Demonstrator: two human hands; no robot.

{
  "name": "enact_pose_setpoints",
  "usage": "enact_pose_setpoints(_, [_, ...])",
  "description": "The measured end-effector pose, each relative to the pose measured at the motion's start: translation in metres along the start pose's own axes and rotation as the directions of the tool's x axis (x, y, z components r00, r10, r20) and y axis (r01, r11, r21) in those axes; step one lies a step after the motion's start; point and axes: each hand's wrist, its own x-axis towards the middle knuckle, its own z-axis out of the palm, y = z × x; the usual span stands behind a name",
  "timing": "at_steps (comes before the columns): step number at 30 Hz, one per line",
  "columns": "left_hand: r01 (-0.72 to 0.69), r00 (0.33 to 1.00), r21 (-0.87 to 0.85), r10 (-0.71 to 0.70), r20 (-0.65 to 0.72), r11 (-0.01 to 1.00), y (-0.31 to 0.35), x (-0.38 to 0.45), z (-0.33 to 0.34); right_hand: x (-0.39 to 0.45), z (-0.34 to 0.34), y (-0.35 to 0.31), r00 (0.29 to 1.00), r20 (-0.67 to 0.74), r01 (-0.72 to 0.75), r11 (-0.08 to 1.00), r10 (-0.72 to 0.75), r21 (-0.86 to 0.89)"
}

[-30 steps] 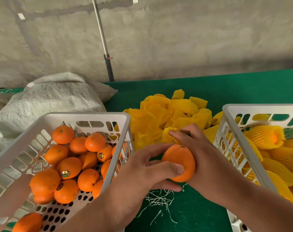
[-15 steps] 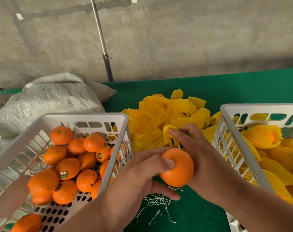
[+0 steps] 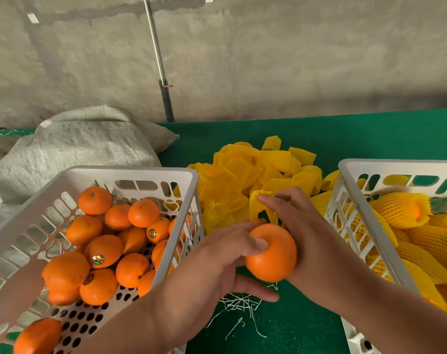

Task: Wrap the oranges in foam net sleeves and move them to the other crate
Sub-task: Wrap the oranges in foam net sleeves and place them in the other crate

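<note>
Between the two white plastic crates, above the green surface (image 3: pixel 319 139), a bare round orange (image 3: pixel 271 254) sits in the left hand (image 3: pixel 217 264) grip; the right hand (image 3: pixel 311 238) pinches a yellow foam net sleeve (image 3: pixel 259 204) just behind it.

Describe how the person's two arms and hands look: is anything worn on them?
Both are bare. The left hand and the right hand wear no gloves, and no rings show on the fingers in view. Both forearms are uncovered down to the picture's bottom edge: no sleeve, watch or band is visible. The nails look short and plain.
</note>
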Motion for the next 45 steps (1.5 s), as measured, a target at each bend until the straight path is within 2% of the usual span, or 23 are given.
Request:
enact_pose_setpoints(3, [-0.036, 0.991, -0.066, 0.027, -0.129, 0.997, 0.000, -0.002, -0.001, 0.002, 0.003, 0.001, 0.996, -0.061, -0.069, 0.997, 0.066, -0.041])
enact_pose_setpoints(6, [-0.043, 0.962, -0.059, 0.025, -0.270, 0.997, 0.004, -0.002, -0.005, 0.002, 0.004, 0.000, 0.992, -0.084, -0.103, 0.991, 0.096, -0.083])
enact_pose_setpoints(8, [-0.028, 0.961, -0.041, 0.016, -0.275, 0.999, 0.006, -0.004, -0.004, 0.002, 0.004, -0.001, 0.995, -0.053, -0.085, 0.993, 0.081, -0.085])
enact_pose_setpoints(14, [0.024, 0.986, -0.002, -0.024, -0.167, 1.000, 0.005, -0.009, 0.001, 0.001, 0.004, -0.004, 0.998, 0.065, -0.022, 0.999, 0.024, -0.040])
enact_pose_setpoints(19, [-0.008, 0.917, 0.010, 0.011, -0.398, 1.000, 0.008, -0.002, -0.001, 0.001, 0.004, -0.005, 1.000, -0.007, -0.022, 0.999, 0.022, -0.042])
enact_pose_setpoints(22, [-0.013, 0.883, 0.084, 0.051, -0.467, 0.996, 0.010, -0.003, -0.007, 0.001, 0.005, -0.007, 1.000, -0.006, -0.011, 0.999, 0.011, -0.033])
enact_pose_setpoints(26, [0.029, 0.886, 0.323, 0.126, -0.446, 0.946, 0.009, -0.005, -0.005, 0.000, 0.005, -0.013, 1.000, 0.018, 0.006, 1.000, -0.006, 0.007])
enact_pose_setpoints(28, [0.024, 0.885, 0.387, 0.160, -0.437, 0.922, 0.008, -0.005, -0.004, -0.001, 0.005, -0.014, 1.000, 0.023, 0.016, 1.000, -0.016, 0.018])
enact_pose_setpoints(33, [0.065, 0.939, 0.379, 0.073, -0.337, 0.923, 0.007, -0.004, -0.004, 0.000, 0.005, -0.014, 0.999, 0.038, 0.024, 0.999, -0.025, 0.042])
enact_pose_setpoints(35, [0.075, 0.943, 0.373, 0.056, -0.329, 0.925, 0.007, -0.004, -0.004, -0.001, 0.004, -0.014, 0.999, 0.033, 0.025, 0.999, -0.027, 0.046])
enact_pose_setpoints(37, [0.060, 0.928, 0.406, 0.100, -0.360, 0.912, 0.007, -0.005, -0.004, -0.001, 0.004, -0.016, 0.999, 0.023, 0.031, 0.999, -0.031, 0.035])
enact_pose_setpoints(39, [0.060, 0.886, 0.533, 0.201, -0.419, 0.844, 0.008, -0.007, -0.003, -0.002, 0.003, -0.016, 0.999, -0.010, 0.032, 0.999, -0.032, 0.016])
enact_pose_setpoints(41, [0.105, 0.838, 0.686, 0.307, -0.451, 0.720, 0.008, -0.009, -0.003, -0.002, 0.002, -0.019, 0.998, -0.056, 0.041, 0.999, -0.042, -0.010])
enact_pose_setpoints(45, [0.155, 0.747, 0.856, 0.508, -0.428, 0.494, 0.003, -0.011, 0.001, -0.003, 0.002, -0.025, 0.991, -0.086, 0.099, 0.995, -0.102, -0.032])
